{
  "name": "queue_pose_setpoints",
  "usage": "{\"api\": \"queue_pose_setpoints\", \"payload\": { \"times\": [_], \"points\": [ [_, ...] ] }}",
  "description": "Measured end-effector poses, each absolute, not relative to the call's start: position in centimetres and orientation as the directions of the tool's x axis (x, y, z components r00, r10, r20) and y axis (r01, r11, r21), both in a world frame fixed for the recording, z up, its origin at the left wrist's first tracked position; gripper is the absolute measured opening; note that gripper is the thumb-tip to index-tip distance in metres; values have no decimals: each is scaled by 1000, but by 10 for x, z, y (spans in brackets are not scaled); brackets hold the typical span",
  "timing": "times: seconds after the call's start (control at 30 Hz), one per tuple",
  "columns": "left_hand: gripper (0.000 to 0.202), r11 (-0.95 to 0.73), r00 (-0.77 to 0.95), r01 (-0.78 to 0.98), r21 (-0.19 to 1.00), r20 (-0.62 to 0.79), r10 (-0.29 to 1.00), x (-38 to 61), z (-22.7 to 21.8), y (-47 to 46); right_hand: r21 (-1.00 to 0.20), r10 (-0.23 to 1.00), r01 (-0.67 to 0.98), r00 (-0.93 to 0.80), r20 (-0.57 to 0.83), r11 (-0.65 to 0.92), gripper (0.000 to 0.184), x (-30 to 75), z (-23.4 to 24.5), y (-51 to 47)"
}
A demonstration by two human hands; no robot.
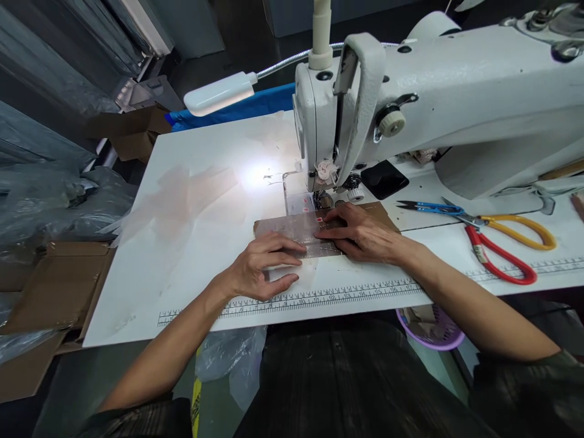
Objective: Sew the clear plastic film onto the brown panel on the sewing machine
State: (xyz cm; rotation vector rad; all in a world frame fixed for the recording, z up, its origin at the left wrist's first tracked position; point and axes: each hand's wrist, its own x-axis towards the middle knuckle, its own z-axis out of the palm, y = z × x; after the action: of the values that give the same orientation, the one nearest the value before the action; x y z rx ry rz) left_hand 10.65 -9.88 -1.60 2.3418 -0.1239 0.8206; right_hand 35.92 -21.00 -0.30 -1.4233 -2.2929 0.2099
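Note:
My left hand (264, 264) lies with its fingers spread, the tips touching the left part of a sheer pale fabric piece (292, 226). Beneath the fabric is a brown cardboard-like strip (378, 214), set just in front of the presser foot (323, 199) of the sewing machine (314, 115). My right hand (365, 234) rests on the right side of the fabric, fingers stretched out and apart. Small red-and-white marks (320, 219) show near its fingertips. Part of the strip is hidden under my right hand.
Blue thread snips (429, 207) and scissors with red and yellow handles (502, 252) lie at the right. A printed ruler (319, 298) runs along the table's front edge. Sheer fabric (182, 194) lies at the left, under a lamp (221, 94). Cardboard boxes (59, 286) stand beyond.

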Motion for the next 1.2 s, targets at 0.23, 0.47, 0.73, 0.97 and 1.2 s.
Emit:
{"api": "queue_pose_setpoints", "payload": {
  "times": [0.23,0.47,0.73,0.97,1.2],
  "points": [
    [14,-945,768,-102,311,628,124,133,-9,-75,-340,889,828,-362,280,445,34,358,-3,-211],
    [25,-996,865,-94,7,496,-78,167,-17,-50,-344,888,830,-346,302,440,33,357,-5,-210],
    [37,-996,934,32,-86,357,0,170,-13,-49,-404,918,842,-236,319,357,33,353,-8,-209],
    [42,-999,932,33,-16,363,25,167,-17,-46,-400,927,853,-225,300,336,37,353,-9,-211],
    [42,-999,907,5,45,420,23,167,-23,-42,-397,927,856,-216,307,331,36,352,-9,-211]
  ]
}}
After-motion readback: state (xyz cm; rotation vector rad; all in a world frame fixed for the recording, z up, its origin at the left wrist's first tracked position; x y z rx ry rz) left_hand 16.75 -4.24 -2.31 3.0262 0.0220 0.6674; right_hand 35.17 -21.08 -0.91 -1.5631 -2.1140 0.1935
